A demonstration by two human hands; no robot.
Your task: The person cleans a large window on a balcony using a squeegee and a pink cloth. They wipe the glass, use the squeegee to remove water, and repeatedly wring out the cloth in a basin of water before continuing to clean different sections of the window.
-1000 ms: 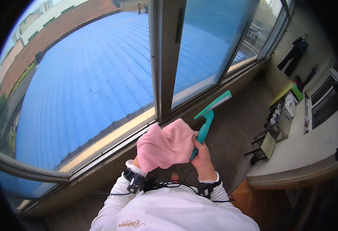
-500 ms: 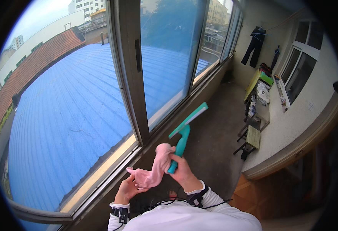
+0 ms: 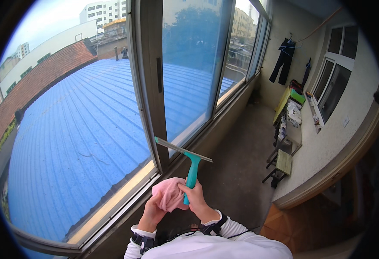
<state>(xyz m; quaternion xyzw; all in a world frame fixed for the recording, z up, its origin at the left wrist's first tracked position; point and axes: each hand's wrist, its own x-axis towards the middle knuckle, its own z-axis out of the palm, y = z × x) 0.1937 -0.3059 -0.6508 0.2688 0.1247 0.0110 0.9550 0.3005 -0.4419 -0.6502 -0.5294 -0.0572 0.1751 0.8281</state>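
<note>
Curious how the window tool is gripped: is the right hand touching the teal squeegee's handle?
Touching. The head view shows the right hand wrapped around the teal squeegee handle, beside the pink cloth.

No packages, labels, signs or screens can be seen anywhere near the big window (image 3: 189, 77), inside or outside

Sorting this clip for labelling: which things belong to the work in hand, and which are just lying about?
In hand:
teal plastic squeegee, right hand
crumpled pink cloth, left hand
sliding glass window

Lying about:
dark hanging clothes
small wooden stool
</note>
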